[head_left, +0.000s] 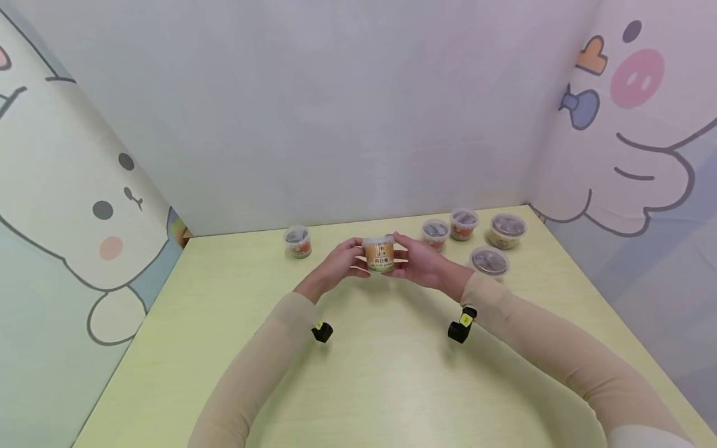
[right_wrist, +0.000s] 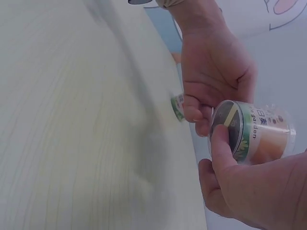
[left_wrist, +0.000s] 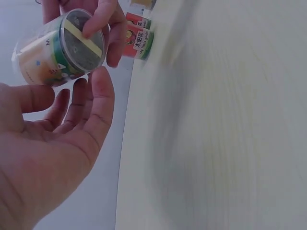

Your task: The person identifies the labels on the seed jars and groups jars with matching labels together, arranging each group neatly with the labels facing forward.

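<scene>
A clear plastic tub (head_left: 379, 254) with an orange and green label, marked "my little garden", is held up over the far part of the table between both hands. My right hand (head_left: 421, 264) grips it from the right, one finger pressing the dark base (right_wrist: 233, 125), which has a pale strip across it. From the other side, my left hand (head_left: 339, 266) holds the tub with its thumb at the wall and curved fingers around the lower end. In the left wrist view, the tub (left_wrist: 41, 55) lies tilted, base toward the camera.
A similar red-labelled tub (head_left: 297, 241) stands at the back left. To the back right are several lidded tubs, including a red-labelled tub (head_left: 463, 224), a wider tub (head_left: 506, 231) and another wide tub (head_left: 489, 261) near my right wrist. A pale curtain (head_left: 336, 124) hangs behind the table (head_left: 358, 373).
</scene>
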Demonstrator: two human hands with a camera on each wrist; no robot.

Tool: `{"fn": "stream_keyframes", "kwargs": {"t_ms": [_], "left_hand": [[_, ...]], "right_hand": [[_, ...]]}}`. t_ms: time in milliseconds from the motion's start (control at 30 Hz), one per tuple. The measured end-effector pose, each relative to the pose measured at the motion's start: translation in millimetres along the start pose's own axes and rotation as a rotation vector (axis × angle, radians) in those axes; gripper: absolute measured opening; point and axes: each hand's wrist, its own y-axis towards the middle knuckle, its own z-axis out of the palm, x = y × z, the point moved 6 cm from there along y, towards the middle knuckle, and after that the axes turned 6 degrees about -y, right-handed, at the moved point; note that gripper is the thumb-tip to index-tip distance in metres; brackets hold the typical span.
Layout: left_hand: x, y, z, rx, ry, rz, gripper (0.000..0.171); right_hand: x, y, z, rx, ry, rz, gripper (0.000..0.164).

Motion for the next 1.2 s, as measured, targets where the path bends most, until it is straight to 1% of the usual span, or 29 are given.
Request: {"fn": "stream_keyframes", "kwargs": {"t_ms": [167,333,533,767,933,1067,1200], "left_hand": [[-2.3,-1.6,-1.3,0.022,-0.031,0.013,0.041],[-4.2,-2.7,0.0,0.059,-0.02,0.033,0.05],[-5.3,-3.0,2.3,0.085,-0.008,0.047,0.055],[-3.1,-3.6,1.1,0.076,-0.006,0.047,0.056],[-0.3,-4.2,-1.1,0.073,0.01,0.032,0.054],[-3.0,-6.9,-6.6,0.055,0.034,0.04,0.053],[-7.1,-12.3,-14.6,0.047,0.068,0.041,0.054]], "right_hand": [[1,1,-2,-0.008,0.031,-0.002,0.052],[4,1,-3,0.005,0.031,-0.002,0.049],[8,0,-3,0.014,0.032,-0.002,0.046],[8,0,-3,0.011,0.031,0.008,0.05],[5,2,-2,-0.004,0.029,0.024,0.046],[4,3,3,0.009,-0.008,0.008,0.045],[3,6,10,0.034,-0.044,-0.015,0.051]]}}
